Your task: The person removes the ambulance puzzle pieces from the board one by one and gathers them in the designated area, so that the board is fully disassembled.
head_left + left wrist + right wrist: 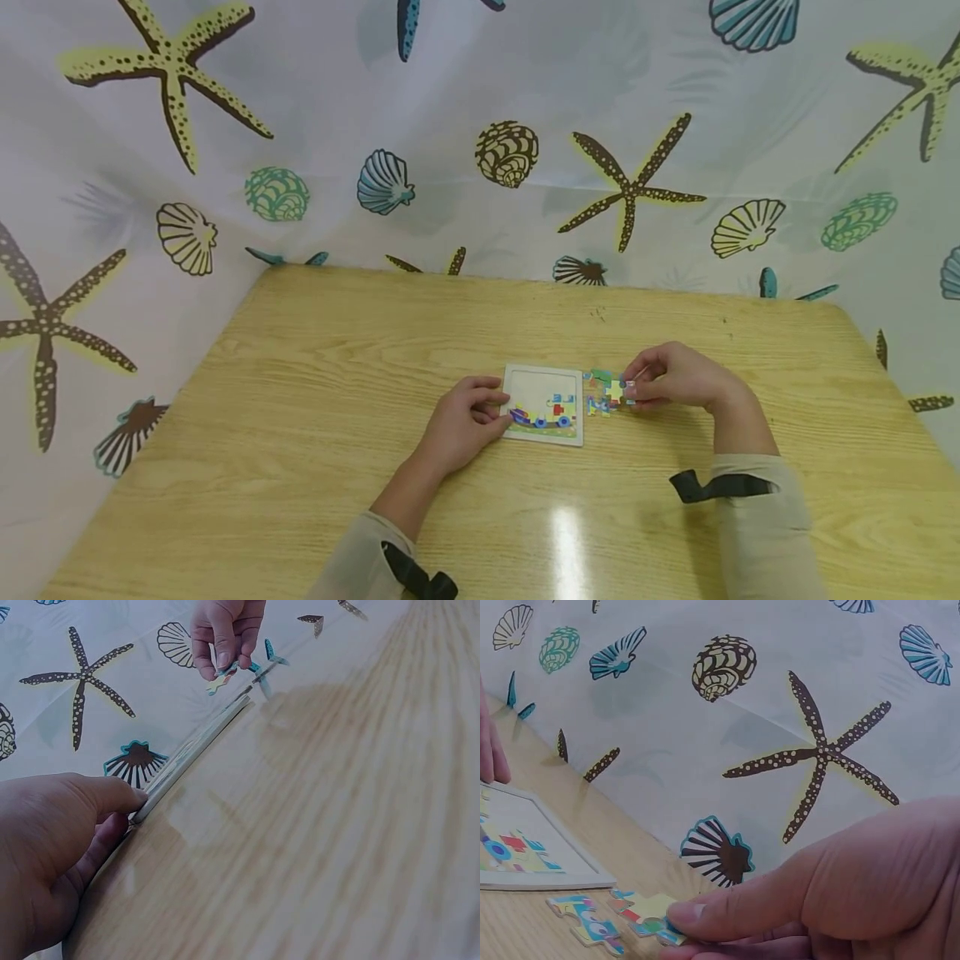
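Note:
A white-framed jigsaw puzzle tray (543,443) lies flat on the table, its lower part filled with a colourful vehicle picture and its upper part bare. My left hand (459,423) holds the tray's left edge with curled thumb and fingers; the left wrist view shows the thumb (120,796) at its rim. To the right of the tray, my right hand (678,379) pinches a yellow and blue puzzle piece (617,390) between thumb and fingers. In the right wrist view this puzzle piece (654,907) is just above or among the loose pieces; I cannot tell which.
Loose puzzle pieces (597,407) lie on the table right beside the tray, one with green (600,376) on it. The wooden table (300,400) reaches back to a white curtain (450,92) printed with starfish and shells. Black straps (738,486) circle both sleeves.

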Demonstrator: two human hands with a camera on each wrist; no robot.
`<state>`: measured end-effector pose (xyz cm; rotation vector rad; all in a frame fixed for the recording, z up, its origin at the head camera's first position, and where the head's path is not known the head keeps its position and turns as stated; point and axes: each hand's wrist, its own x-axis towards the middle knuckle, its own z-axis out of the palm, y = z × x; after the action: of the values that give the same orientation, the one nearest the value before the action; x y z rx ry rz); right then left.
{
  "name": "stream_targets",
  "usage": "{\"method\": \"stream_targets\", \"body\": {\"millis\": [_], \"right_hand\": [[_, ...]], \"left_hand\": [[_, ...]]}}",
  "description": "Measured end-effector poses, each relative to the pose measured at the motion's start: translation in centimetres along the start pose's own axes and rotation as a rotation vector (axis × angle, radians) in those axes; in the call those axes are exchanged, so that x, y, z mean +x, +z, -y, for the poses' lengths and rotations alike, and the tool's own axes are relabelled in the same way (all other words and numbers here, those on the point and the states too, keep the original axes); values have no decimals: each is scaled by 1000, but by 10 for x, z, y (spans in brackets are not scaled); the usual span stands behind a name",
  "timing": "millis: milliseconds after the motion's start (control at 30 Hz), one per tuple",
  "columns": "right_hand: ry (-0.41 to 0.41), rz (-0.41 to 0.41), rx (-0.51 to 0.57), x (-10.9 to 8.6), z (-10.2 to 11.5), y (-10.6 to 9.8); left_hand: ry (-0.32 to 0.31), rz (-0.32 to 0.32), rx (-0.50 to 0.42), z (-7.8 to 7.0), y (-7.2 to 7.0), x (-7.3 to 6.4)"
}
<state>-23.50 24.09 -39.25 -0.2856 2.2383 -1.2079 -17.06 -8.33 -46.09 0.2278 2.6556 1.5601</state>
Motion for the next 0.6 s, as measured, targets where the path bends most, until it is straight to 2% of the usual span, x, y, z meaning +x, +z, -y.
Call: {"method": "stream_targets", "body": {"millis": [333,600], "right_hand": [[43,10,3,-7,-4,-7],[88,-26,-71,-6,-8,-7]], "left_hand": [[-4,0,-5,0,0,0],[-8,-4,1,-1,0,0]]}}
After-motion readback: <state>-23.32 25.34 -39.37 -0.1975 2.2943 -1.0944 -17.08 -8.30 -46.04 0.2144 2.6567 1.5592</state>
